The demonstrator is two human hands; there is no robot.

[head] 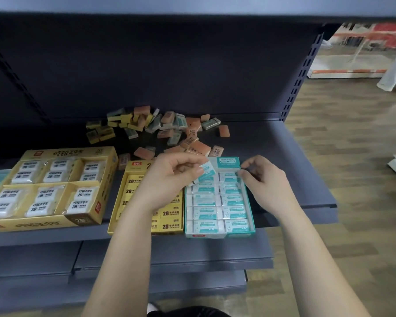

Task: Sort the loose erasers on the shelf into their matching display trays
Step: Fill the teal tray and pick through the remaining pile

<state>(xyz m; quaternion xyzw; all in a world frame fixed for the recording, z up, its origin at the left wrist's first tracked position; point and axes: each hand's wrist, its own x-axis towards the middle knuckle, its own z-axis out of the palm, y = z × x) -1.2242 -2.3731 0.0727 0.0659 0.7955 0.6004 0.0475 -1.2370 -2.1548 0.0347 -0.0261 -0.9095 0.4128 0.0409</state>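
Sorting in progress; head view, items as follows.

Shelf (295, 170): dark metal, three trays along the front, loose stock behind.

Pile (160, 126): loose erasers in mixed yellow, teal and orange-pink sleeves. They are heaped at the back of the shelf, with strays reaching to just behind the trays. Unsorted.

Large box (39, 223): yellow, far left, six compartments, all holding white wrapped erasers.

Yellow tray (112, 211): centre, touching the teal tray on its right. Rows of yellow 2B erasers, largely hidden under the left forearm, so fill not judged.

Teal tray (220, 235): two columns of teal-and-white erasers, near rows full. The far row lies under the hands.

Left hand (169, 179): thumb and fingers pinch a teal eraser (207, 169), held tilted just above the far left end of the teal tray.

Right hand (263, 179): fingers curled, tips meeting at the tray's far right corner. Whether they pinch an eraser there cannot be told; the spot is small and blurred.

Status, by judgement: the step in hand is seating the teal eraser in its matching tray, which looks nearly filled. No tray for the orange-pink stock is in view. Most of the pile is left to sort.
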